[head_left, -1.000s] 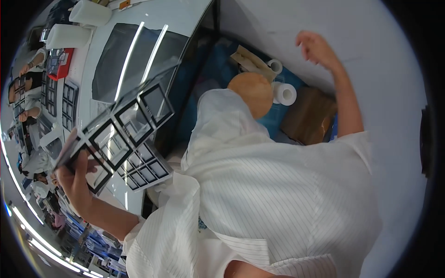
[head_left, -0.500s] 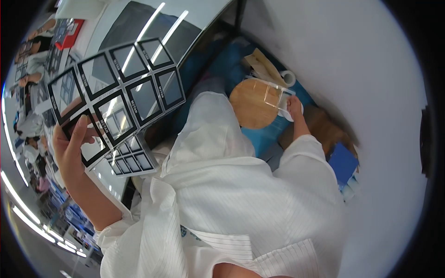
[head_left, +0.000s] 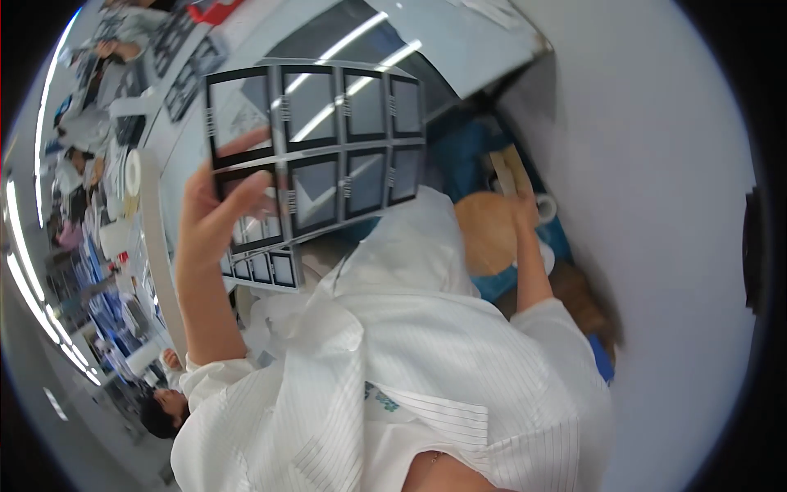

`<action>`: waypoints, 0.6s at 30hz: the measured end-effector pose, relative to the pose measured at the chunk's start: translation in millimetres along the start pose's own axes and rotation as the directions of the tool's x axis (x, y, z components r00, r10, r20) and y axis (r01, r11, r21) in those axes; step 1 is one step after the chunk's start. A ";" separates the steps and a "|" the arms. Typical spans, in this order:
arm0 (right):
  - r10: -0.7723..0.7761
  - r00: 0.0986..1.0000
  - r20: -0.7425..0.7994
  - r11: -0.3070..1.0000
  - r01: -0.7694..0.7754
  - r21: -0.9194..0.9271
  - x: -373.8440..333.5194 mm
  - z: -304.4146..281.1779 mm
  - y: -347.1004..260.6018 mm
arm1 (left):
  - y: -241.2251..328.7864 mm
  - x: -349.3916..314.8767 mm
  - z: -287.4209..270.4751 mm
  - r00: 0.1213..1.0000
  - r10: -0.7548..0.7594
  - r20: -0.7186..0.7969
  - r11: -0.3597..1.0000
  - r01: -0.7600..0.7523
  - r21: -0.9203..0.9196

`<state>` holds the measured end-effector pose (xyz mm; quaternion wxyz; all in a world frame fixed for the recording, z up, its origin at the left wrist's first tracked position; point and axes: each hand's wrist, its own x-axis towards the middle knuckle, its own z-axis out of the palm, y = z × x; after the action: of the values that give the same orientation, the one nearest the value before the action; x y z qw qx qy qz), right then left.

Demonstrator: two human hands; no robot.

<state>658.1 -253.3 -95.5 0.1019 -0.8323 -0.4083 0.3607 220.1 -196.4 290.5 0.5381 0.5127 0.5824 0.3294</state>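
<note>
My left hand is closed on the lower left part of a clear sheet of black-framed rectangular panels, thumb in front and fingers behind. The sheet is held up over the table edge, and what lies behind shows through it. Below it is a smaller sheet of framed panels, partly covered. My right hand reaches down at the right edge of a round wooden stool top, close to a tan cardboard strip and a white roll. Its fingers are blurred and partly hidden.
A white table with a dark grey mat lies ahead. A pale wall rises close on my right. Further left, people in white work at tables with more framed sheets. A blue item stands low at right.
The view has swung, and the panel sheet now appears further right and more level. My right hand has moved forward, away from the clear piece it was holding over the stool.
</note>
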 end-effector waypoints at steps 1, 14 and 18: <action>-0.223 0.974 0.032 0.914 0.197 0.355 1.2 6.2 -29.8 | -1.6 5.7 2.6 0.999 -0.001 0.035 0.998 0.003 -0.058; -0.808 0.537 0.242 0.449 0.296 0.843 -22.1 -59.1 -343.2 | -127.5 13.4 -10.5 0.981 0.101 0.167 0.517 0.092 -0.851; -0.770 0.602 0.211 0.508 0.379 0.773 -3.0 -48.8 -363.7 | -162.2 17.6 7.2 0.996 -0.024 0.081 0.795 0.068 -0.602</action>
<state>469.7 -14.6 110.0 0.3897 -0.4061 -0.5280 0.6360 189.6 -222.7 132.2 0.7010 0.3111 0.4403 0.4669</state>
